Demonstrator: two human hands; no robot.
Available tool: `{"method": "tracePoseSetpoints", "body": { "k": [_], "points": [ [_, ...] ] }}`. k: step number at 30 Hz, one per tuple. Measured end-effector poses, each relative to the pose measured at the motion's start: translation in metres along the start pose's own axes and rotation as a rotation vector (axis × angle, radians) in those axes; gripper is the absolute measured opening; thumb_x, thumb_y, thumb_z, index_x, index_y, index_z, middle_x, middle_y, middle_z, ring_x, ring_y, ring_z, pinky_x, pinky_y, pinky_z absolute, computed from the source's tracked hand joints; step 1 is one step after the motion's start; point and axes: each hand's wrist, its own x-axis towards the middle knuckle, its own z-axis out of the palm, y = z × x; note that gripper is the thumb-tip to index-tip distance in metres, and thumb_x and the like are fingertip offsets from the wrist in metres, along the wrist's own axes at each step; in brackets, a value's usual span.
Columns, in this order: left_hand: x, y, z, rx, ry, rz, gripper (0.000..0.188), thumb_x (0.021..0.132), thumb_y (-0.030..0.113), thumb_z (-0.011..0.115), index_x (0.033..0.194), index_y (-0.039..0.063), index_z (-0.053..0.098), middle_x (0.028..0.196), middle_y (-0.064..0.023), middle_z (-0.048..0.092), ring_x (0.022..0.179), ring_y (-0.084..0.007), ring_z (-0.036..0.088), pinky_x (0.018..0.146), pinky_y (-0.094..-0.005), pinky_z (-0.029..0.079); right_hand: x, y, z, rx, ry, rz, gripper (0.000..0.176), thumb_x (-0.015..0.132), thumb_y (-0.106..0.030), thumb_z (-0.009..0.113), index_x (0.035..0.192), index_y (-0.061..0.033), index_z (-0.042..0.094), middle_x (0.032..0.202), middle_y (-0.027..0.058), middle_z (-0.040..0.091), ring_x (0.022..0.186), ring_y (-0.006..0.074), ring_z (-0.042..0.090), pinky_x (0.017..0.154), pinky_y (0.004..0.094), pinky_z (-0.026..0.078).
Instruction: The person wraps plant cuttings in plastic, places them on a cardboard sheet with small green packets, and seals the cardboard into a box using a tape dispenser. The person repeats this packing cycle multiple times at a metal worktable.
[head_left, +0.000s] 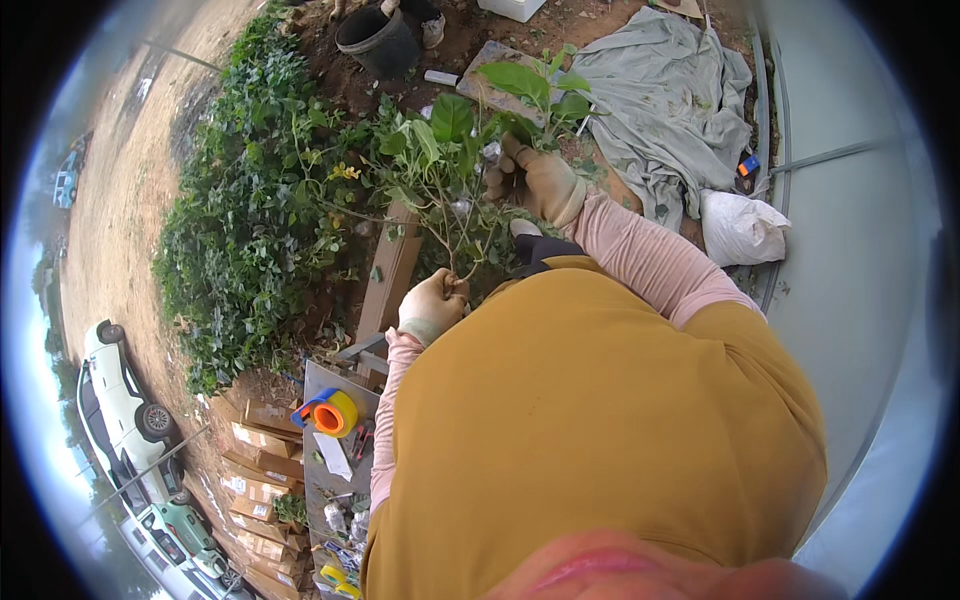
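My left hand (433, 306), in a pale work glove, is closed around the thin stems at the lower end of a leafy plant (448, 217). Higher up, my right hand (534, 176), gloved too, is among the leaves at the plant's top, its fingers curled near a dark green leaf; whether it grips a stem cannot be told. Broad green leaves (517, 81) stand out above the right hand. The plant's stems fork between the two hands.
A dense heap of leafy plants (247, 217) lies left. A table (319, 480) holds a tape dispenser (334, 412) and red-handled pruners (362, 441), beside cardboard boxes (262, 491). A grey cloth (660, 97), a white sack (742, 227) and a black bucket (379, 43) near another person's shoe (433, 32) lie ahead.
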Motion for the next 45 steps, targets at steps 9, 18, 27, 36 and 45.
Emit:
{"method": "tracePoseSetpoints", "body": {
  "k": [9, 18, 27, 36, 45],
  "points": [
    [-0.026, 0.007, 0.003, 0.106, 0.007, -0.063, 0.027, 0.089, 0.038, 0.061, 0.103, 0.015, 0.065, 0.086, -0.0118, 0.072, 0.086, -0.0353, 0.07, 0.074, -0.0454, 0.054, -0.039, -0.218, -0.098, 0.34, 0.521, -0.588, 0.046, 0.1, -0.051, 0.049, 0.115, -0.0082, 0.056, 0.101, 0.0188, 0.07, 0.085, 0.0331, 0.069, 0.076, 0.0538, 0.056],
    [-0.016, 0.031, 0.007, 0.329, -0.048, 0.002, 0.027, 0.092, 0.039, 0.059, 0.105, 0.016, 0.064, 0.088, -0.0096, 0.074, 0.087, -0.0338, 0.071, 0.073, -0.0475, 0.054, -0.091, -0.085, 0.051, -1.72, 0.045, -0.275, 0.103, 0.08, -0.071, 0.067, 0.153, -0.0067, 0.034, 0.134, 0.0258, 0.059, 0.126, 0.0384, 0.057, 0.104, 0.0439, 0.045],
    [-0.018, 0.04, 0.011, 0.447, -0.029, 0.053, 0.027, 0.096, 0.039, 0.053, 0.101, 0.013, 0.059, 0.081, -0.0127, 0.073, 0.08, -0.0358, 0.071, 0.068, -0.0497, 0.054, -0.031, -0.106, -0.005, -1.38, 0.466, -0.623, 0.047, 0.093, -0.042, 0.065, 0.113, 0.0006, 0.068, 0.088, 0.0125, 0.071, 0.076, 0.0251, 0.065, 0.072, 0.0358, 0.052],
    [-0.022, 0.044, -0.001, 0.404, -0.187, 0.121, 0.026, 0.091, 0.037, 0.061, 0.106, 0.016, 0.064, 0.093, -0.009, 0.074, 0.091, -0.032, 0.071, 0.076, -0.0427, 0.055, -0.006, -0.129, -0.093, -1.09, 0.114, 0.181, 0.089, 0.088, -0.06, 0.068, 0.154, -0.0122, 0.033, 0.142, 0.0172, 0.054, 0.106, 0.0306, 0.069, 0.08, 0.0411, 0.058],
    [-0.014, 0.056, -0.001, 0.389, -0.306, 0.108, 0.025, 0.09, 0.032, 0.064, 0.108, 0.015, 0.064, 0.095, -0.0095, 0.073, 0.094, -0.0321, 0.07, 0.08, -0.0437, 0.053, 0.01, -0.035, -0.001, -0.106, -0.531, 0.15, 0.034, 0.102, -0.037, 0.058, 0.098, -0.0031, 0.063, 0.086, 0.0104, 0.068, 0.083, 0.0274, 0.067, 0.086, 0.0495, 0.056]
  ]
}}
